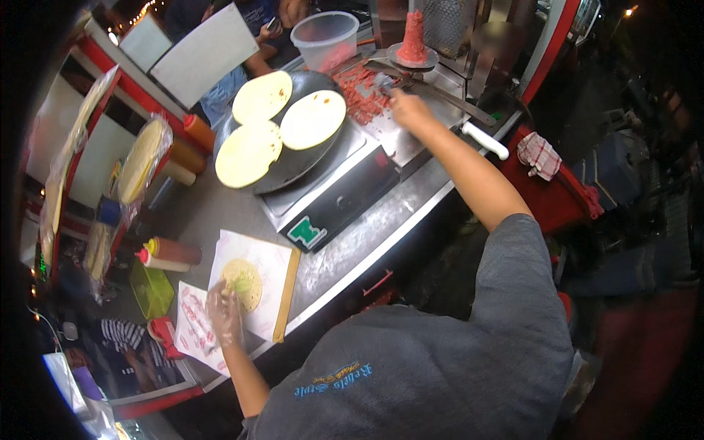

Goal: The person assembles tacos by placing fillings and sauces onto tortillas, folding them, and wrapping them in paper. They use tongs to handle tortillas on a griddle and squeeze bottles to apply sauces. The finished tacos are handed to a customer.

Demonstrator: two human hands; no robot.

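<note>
Pale flatbread (252,290) topped with greens (240,283) lay on white paper (271,260) on the bench (213,213), partly under the left hand (225,317), whose grip I couldn't tell. The right hand (411,111) clasped what seemed a metal scoop (382,81) at the red meat (358,95); a hasty pull risked scattering scraps.

I hold 2 bare forearms (467,163) spread apart: right hand (412,114) curled closed, translucent-gloved left hand (225,317) with fingers (218,297) bent.
</note>
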